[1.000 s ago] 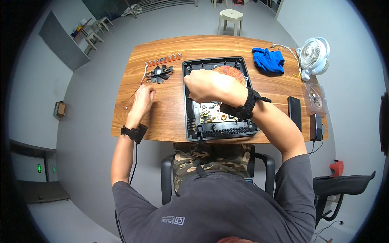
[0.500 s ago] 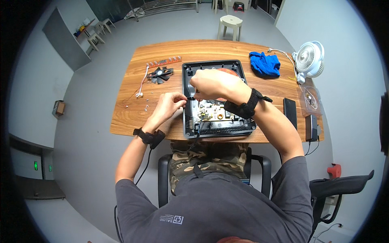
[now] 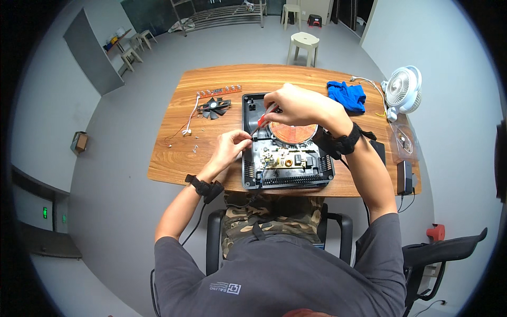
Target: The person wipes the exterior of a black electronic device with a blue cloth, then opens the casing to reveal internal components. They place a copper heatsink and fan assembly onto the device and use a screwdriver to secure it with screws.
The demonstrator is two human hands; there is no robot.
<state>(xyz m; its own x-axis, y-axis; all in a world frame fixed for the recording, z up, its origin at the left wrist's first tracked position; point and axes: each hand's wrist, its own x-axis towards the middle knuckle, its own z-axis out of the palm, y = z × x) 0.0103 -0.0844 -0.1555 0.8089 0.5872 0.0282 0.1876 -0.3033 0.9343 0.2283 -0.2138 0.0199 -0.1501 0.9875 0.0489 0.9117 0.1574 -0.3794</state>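
Note:
In front of me lies an open black appliance housing (image 3: 250, 180), with a round copper coil (image 3: 292, 134) and a circuit board (image 3: 285, 160) inside. My right hand (image 3: 301, 107), over the housing's far part, is closed on a screwdriver (image 3: 262, 121) with a red and white handle. Its shaft slants down toward the housing's left side. There, my left hand (image 3: 228, 149) pinches with thumb and forefinger at the left wall, close to the screwdriver's tip. Whatever those fingers hold is too small to make out.
Left of the housing are a black fan (image 3: 214, 108), an orange component strip (image 3: 221, 92) with wires, and several small screws (image 3: 195, 149). Along the right stand a blue cloth (image 3: 346, 97), a white desk fan (image 3: 401, 90), a clear tray (image 3: 404, 138) and a black box (image 3: 404, 177).
My right hand has turned and shifted slightly right, baring the screwdriver and more of the coil. The left hand stays at the housing's left wall. The whole view has tilted a little.

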